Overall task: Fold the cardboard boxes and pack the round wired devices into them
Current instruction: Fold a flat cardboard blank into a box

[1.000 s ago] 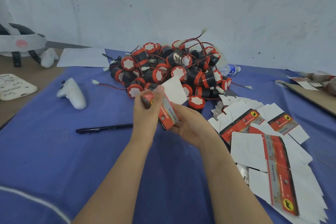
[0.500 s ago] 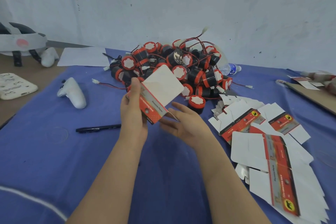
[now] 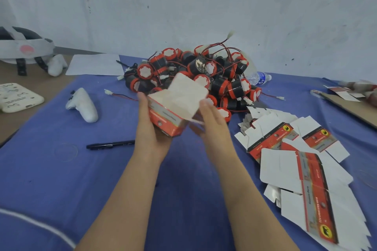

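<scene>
A red and white cardboard box [image 3: 173, 106] is half opened in mid air above the blue cloth. My left hand [image 3: 150, 126] grips its left and bottom side, with the thumb along the edge. At the box's right flap, my right hand [image 3: 210, 122] touches with the fingers mostly straight; the picture is blurred there. Behind the box lies a heap of round black and red wired devices [image 3: 204, 75]. Flat unfolded boxes [image 3: 302, 165] are spread to the right.
A black pen [image 3: 110, 145] lies left of my arms. A white controller [image 3: 83, 105] sits farther left, a headset [image 3: 22, 49] and a white tray [image 3: 16, 97] beyond it. A water bottle [image 3: 258, 77] lies behind the heap. Brown cardboard [image 3: 353, 106] is at right.
The flat box has been turned and spread into an open sleeve. My left hand moved under it and my right hand came up to its right flap.
</scene>
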The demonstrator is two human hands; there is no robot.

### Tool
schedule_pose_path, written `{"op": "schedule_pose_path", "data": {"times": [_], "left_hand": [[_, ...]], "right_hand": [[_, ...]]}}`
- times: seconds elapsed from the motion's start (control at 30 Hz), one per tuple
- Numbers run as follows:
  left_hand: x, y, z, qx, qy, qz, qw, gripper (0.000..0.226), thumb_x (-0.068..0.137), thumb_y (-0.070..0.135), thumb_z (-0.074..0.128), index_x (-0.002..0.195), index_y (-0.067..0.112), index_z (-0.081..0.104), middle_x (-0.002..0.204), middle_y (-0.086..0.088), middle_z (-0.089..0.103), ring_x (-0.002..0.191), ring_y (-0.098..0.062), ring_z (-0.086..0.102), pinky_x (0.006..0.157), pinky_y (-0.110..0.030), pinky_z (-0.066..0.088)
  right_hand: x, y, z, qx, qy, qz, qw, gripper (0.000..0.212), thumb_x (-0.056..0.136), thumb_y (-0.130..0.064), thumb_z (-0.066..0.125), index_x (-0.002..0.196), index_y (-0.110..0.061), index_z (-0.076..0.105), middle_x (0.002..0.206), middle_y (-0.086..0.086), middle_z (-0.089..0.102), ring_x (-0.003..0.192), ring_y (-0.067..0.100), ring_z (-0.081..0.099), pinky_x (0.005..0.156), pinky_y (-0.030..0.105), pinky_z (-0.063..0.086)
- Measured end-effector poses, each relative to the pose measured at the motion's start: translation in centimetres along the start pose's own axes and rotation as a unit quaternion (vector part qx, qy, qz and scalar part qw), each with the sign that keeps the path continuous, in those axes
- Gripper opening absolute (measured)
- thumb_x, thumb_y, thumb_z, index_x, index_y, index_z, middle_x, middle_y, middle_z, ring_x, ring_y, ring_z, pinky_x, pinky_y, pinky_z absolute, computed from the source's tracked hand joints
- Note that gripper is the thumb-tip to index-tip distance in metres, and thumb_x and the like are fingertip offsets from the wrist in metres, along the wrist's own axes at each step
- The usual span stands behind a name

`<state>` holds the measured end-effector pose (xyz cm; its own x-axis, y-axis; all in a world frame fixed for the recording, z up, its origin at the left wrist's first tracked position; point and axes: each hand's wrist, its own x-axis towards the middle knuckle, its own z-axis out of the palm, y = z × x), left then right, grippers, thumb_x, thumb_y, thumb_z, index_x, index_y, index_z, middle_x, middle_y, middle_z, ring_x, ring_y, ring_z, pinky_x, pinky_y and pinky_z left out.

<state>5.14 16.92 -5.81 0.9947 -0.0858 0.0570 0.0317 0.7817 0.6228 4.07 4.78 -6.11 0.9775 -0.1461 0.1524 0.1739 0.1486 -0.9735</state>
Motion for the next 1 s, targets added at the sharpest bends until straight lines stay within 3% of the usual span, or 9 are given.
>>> {"op": "schedule_pose_path", "data": {"times": [0.1, 0.23, 0.37, 0.5, 0.6, 0.7, 0.8, 0.9, 1.0], "left_hand": [[-0.3, -0.3, 0.4, 0.123, -0.022, -0.068, 0.99, 0.064, 0.071, 0.068, 0.054, 0.111, 0.019, 0.066, 0.108, -0.005, 0.073, 0.098, -0.021, 0.07, 0.077, -0.036, 0.058], [-0.3, -0.5, 0.3, 0.187, -0.012, -0.076, 0.979, 0.067, 0.056, 0.065, 0.064, 0.108, 0.021, 0.066, 0.1, -0.003, 0.075, 0.091, -0.019, 0.072, 0.081, -0.039, 0.056], [0.0, -0.5, -0.1, 0.202, 0.002, -0.051, 0.978, 0.062, 0.058, 0.063, 0.064, 0.103, 0.021, 0.066, 0.092, -0.001, 0.076, 0.083, -0.017, 0.073, 0.078, -0.037, 0.057], [-0.1, -0.6, 0.0, 0.213, 0.007, -0.042, 0.976, 0.065, 0.054, 0.066, 0.063, 0.101, 0.02, 0.065, 0.081, 0.002, 0.075, 0.074, -0.013, 0.073, 0.064, -0.029, 0.057], [-0.3, -0.7, 0.1, 0.211, 0.006, -0.046, 0.977, 0.067, 0.053, 0.066, 0.063, 0.102, 0.021, 0.064, 0.08, 0.002, 0.075, 0.073, -0.013, 0.073, 0.059, -0.026, 0.058], [-0.5, -0.9, 0.4, 0.187, -0.016, -0.079, 0.979, 0.067, 0.054, 0.066, 0.065, 0.104, 0.021, 0.066, 0.091, -0.002, 0.076, 0.082, -0.017, 0.073, 0.066, -0.032, 0.059], [-0.5, -0.6, 0.1, 0.13, -0.041, -0.097, 0.986, 0.063, 0.062, 0.067, 0.063, 0.1, 0.019, 0.074, 0.102, -0.006, 0.074, 0.091, -0.022, 0.072, 0.07, -0.036, 0.059], [-0.4, -0.4, -0.5, 0.08, -0.065, -0.087, 0.991, 0.061, 0.063, 0.072, 0.061, 0.095, 0.022, 0.077, 0.103, -0.005, 0.073, 0.093, -0.024, 0.07, 0.08, -0.041, 0.054], [-0.3, -0.3, -0.8, 0.062, -0.07, -0.077, 0.993, 0.06, 0.063, 0.072, 0.061, 0.095, 0.023, 0.077, 0.096, -0.004, 0.072, 0.088, -0.023, 0.069, 0.077, -0.04, 0.055]], "right_hand": [[0.3, -1.1, -1.9, 0.008, 0.071, -0.014, 0.997, 0.037, 0.097, -0.05, 0.044, 0.081, -0.025, 0.066, 0.085, -0.01, 0.072, 0.081, 0.006, 0.068, 0.076, 0.024, 0.053], [0.4, -1.7, -3.0, 0.047, 0.101, 0.101, 0.989, 0.037, 0.095, -0.052, 0.045, 0.087, -0.023, 0.066, 0.075, -0.005, 0.075, 0.068, 0.009, 0.072, 0.055, 0.025, 0.056], [0.2, -1.3, -3.5, 0.119, -0.023, 0.162, 0.979, 0.026, 0.099, -0.035, 0.046, 0.105, -0.016, 0.062, 0.101, 0.006, 0.074, 0.096, 0.025, 0.07, 0.078, 0.04, 0.056], [0.1, -1.3, -3.7, 0.122, -0.094, 0.146, 0.977, 0.024, 0.097, -0.026, 0.05, 0.112, -0.013, 0.064, 0.113, 0.01, 0.07, 0.106, 0.025, 0.067, 0.09, 0.037, 0.054], [0.0, -0.8, -3.0, -0.014, -0.058, 0.089, 0.994, 0.022, 0.1, -0.026, 0.047, 0.099, -0.018, 0.067, 0.097, 0.001, 0.074, 0.095, 0.017, 0.07, 0.079, 0.029, 0.057], [0.1, -0.5, -2.6, -0.155, 0.04, 0.037, 0.986, 0.037, 0.101, -0.03, 0.044, 0.09, 0.002, 0.061, 0.083, 0.015, 0.06, 0.08, 0.022, 0.06, 0.077, 0.035, 0.056], [0.1, -0.7, -2.5, -0.077, 0.045, 0.097, 0.991, 0.036, 0.099, -0.033, 0.048, 0.084, -0.004, 0.062, 0.072, 0.004, 0.063, 0.062, 0.013, 0.059, 0.061, 0.027, 0.056], [-0.5, -0.9, -1.3, 0.065, -0.024, 0.231, 0.971, 0.035, 0.099, -0.033, 0.05, 0.077, -0.007, 0.061, 0.058, 0.005, 0.061, 0.039, 0.011, 0.053, 0.039, 0.018, 0.04], [-0.5, 0.0, -0.4, 0.066, -0.066, 0.259, 0.961, 0.033, 0.099, -0.033, 0.047, 0.079, -0.009, 0.056, 0.064, 0.008, 0.047, 0.037, 0.01, 0.034, 0.037, 0.017, 0.024]]}}
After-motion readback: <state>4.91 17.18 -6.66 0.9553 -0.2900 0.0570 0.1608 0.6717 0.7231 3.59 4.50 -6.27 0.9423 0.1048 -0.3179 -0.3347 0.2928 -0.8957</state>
